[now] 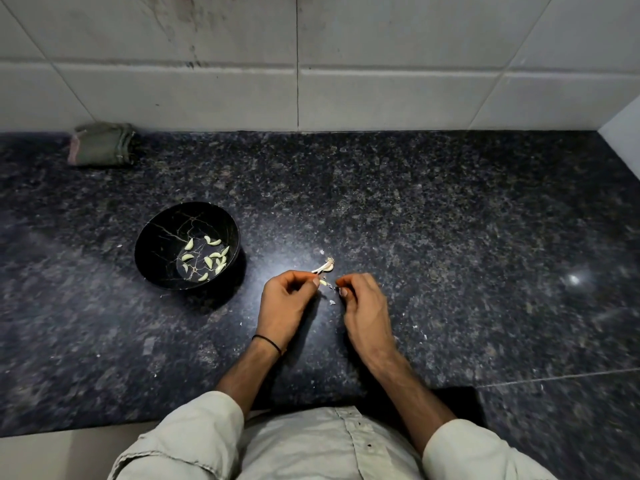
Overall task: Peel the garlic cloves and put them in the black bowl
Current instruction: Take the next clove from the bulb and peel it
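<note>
head cam | steep down-forward over counter (pixel 450 220) — close above hands | wall at top

Left hand (pixel 287 301) and right hand (pixel 364 306) sit close together, fingers (pixel 300 276) curled inward.

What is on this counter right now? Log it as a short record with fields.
left hand: pinches a clove
right hand: fingers curled beside the clove; whether they hold anything is too small to tell
bowl: black, left of the hands, about ten peeled cloves inside
garlic stem: on the counter, just beyond the hands
skin bits: scattered near the hands
cloth: folded, far left, by the wall
</note>
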